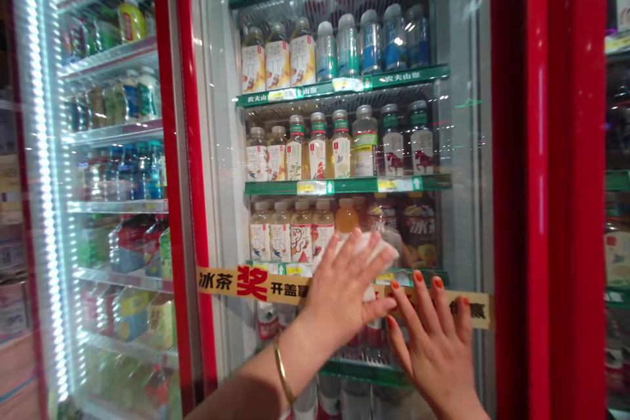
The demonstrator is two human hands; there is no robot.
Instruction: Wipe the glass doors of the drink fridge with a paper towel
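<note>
My left hand spreads wide over a white cloth against glass: probably soft, light, best palmed flat! At its four o'clock, my right hand splays, apparently empty.

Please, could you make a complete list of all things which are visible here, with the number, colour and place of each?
Coolers: three, red framing between them; left, centre, right edge.
Lights: count unclear, white, far left.
Glass door: one, clear, centre.
Shelf edges: five visible, green, central cooler.
Drinks: too many to count, mixed colours, on shelves; eight in front on the central cooler's second and third visible rows.
Strip: one, yellowish with black and red characters, across the door.
Cloth or tissue: one, white, under the left hand.
Bracelet: one, gold, left wrist.
Left hand: one, over the cloth.
Right hand: one, orange nails, fingertips over the strip.
</note>
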